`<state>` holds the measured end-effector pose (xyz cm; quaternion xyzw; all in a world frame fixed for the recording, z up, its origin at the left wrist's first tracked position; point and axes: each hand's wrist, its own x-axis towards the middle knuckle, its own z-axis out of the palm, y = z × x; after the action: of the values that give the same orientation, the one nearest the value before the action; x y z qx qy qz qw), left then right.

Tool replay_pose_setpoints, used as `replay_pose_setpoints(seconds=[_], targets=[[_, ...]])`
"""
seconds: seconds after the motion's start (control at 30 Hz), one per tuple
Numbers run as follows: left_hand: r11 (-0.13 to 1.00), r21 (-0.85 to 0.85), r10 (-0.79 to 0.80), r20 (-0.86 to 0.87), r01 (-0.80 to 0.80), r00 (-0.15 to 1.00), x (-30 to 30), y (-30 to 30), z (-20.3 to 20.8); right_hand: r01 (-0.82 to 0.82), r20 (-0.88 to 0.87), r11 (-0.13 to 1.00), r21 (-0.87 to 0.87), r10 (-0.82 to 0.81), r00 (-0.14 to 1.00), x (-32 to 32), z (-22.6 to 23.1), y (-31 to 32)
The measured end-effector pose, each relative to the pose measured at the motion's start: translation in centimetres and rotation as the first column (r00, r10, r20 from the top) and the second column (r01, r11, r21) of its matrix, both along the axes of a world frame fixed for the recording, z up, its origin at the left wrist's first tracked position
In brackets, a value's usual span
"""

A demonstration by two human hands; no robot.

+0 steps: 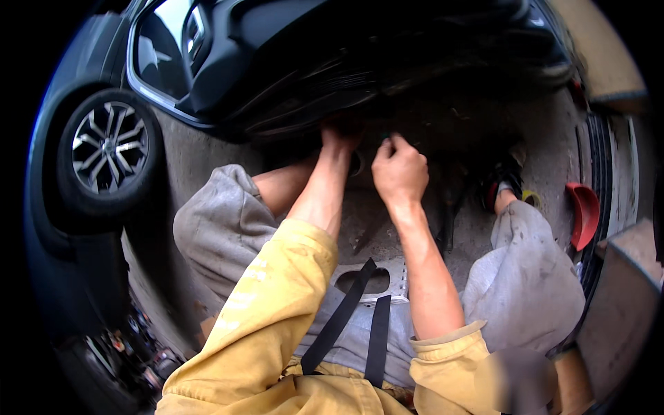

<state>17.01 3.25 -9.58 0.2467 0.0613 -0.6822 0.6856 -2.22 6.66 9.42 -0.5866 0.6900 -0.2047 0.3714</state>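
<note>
Reaching up to the lower edge of a dark car panel (311, 90), my left hand (337, 135) touches or goes just under it. Its fingers are lost in the shadow there. My right hand (401, 168) is closed in a fist just to the right, a short way below the panel. The thumb and forefinger press together at the top, beside a small dark bit that is too small to name. Both forearms are bare below yellow sleeves (283, 277).
A car wheel (109, 149) stands at the left. My bent knees in grey trousers flank a pale seat with an oval hole (363, 282). On the right lie a red curved tray (582, 216), a yellow ring-shaped thing (531, 198) and cardboard (619, 297). Dark tools (449, 207) rest on the floor.
</note>
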Motion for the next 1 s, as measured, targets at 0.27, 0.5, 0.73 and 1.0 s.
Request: replay_pose_setpoints(seconds=[0.27,0.5,0.73,1.0], targets=[[0.956,0.251,0.153,0.024,-0.154,0.988,-3.6,-0.8,2.5,0.024,0.104,0.995,-0.093,-0.015,0.994,-1.0,-2.1,-1.1],[0.978,0.175,0.126,-0.054,-0.115,0.991,-2.8,-0.1,2.2,-0.056,0.08,0.997,-0.055,0.06,0.995,-1.8,-0.4,-1.4],[0.982,0.145,0.123,0.017,-0.124,0.992,-0.9,0.8,-0.2,-0.092,0.032,0.996,-0.014,0.092,0.995,-0.2,0.7,-1.0],[0.918,0.3,0.247,0.075,-0.258,0.966,-3.5,-0.7,1.7,-0.043,0.002,0.996,-0.083,0.043,0.999,0.4,0.6,-0.7]])
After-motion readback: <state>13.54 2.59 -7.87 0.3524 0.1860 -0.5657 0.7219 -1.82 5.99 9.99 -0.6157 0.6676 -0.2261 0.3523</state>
